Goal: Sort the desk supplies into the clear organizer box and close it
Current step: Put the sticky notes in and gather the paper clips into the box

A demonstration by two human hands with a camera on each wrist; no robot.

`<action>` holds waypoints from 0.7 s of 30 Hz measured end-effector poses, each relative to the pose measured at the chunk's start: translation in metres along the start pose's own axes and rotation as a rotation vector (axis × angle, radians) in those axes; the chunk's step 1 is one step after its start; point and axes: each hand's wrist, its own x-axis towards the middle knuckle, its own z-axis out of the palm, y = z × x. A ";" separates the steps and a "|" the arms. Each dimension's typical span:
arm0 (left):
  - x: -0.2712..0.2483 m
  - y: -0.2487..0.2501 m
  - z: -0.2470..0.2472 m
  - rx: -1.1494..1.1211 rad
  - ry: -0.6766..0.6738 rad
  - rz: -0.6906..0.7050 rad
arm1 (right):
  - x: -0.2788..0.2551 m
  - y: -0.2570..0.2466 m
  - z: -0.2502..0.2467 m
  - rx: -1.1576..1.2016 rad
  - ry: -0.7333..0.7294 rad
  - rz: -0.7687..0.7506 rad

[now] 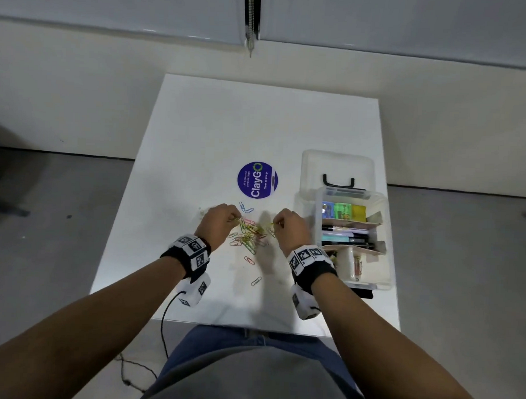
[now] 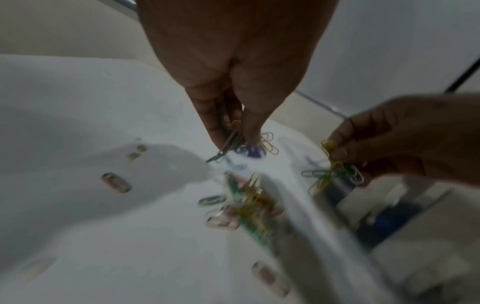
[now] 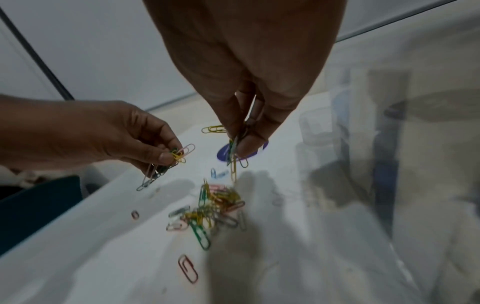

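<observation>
Purple sticker (image 1: 257, 179) beyond paperclip pile (image 1: 250, 233); organizer box (image 1: 354, 238) right.

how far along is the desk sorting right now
Done: erasers and pens sit in the clear plastic organizer box. In hand: left hand and right hand each pinch coloured wire paper clips. Left: the paper clip pile on the white table, then the open lid.

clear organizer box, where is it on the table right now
In the head view the clear organizer box stands open at the table's right edge, just right of the right hand, with its lid tipped back behind it.
</observation>
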 end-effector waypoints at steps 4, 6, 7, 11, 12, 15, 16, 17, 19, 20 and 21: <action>-0.010 0.039 -0.017 -0.219 0.041 0.037 | -0.019 0.009 -0.035 0.222 0.109 -0.067; -0.015 0.069 -0.024 -0.336 0.049 0.050 | -0.031 0.014 -0.058 0.307 0.149 -0.118; -0.016 0.086 -0.025 -0.373 0.048 0.071 | -0.037 0.016 -0.071 0.336 0.179 -0.137; -0.019 0.157 -0.012 -0.381 -0.033 0.188 | -0.065 0.039 -0.119 0.369 0.296 -0.135; -0.019 0.173 -0.004 -0.367 -0.061 0.214 | -0.073 0.047 -0.130 0.368 0.321 -0.126; -0.022 0.210 0.032 -0.315 -0.151 0.279 | -0.094 0.084 -0.149 0.345 0.334 -0.058; -0.025 0.220 0.046 -0.290 -0.186 0.300 | -0.099 0.097 -0.150 0.319 0.334 -0.027; -0.027 0.229 0.060 -0.265 -0.220 0.318 | -0.103 0.110 -0.150 0.289 0.335 0.010; -0.029 0.242 0.088 -0.217 -0.279 0.342 | -0.108 0.129 -0.145 0.227 0.319 0.078; -0.030 0.247 0.100 -0.189 -0.300 0.343 | -0.108 0.136 -0.142 0.187 0.302 0.102; -0.029 0.250 0.111 -0.161 -0.319 0.332 | -0.107 0.141 -0.139 0.144 0.277 0.124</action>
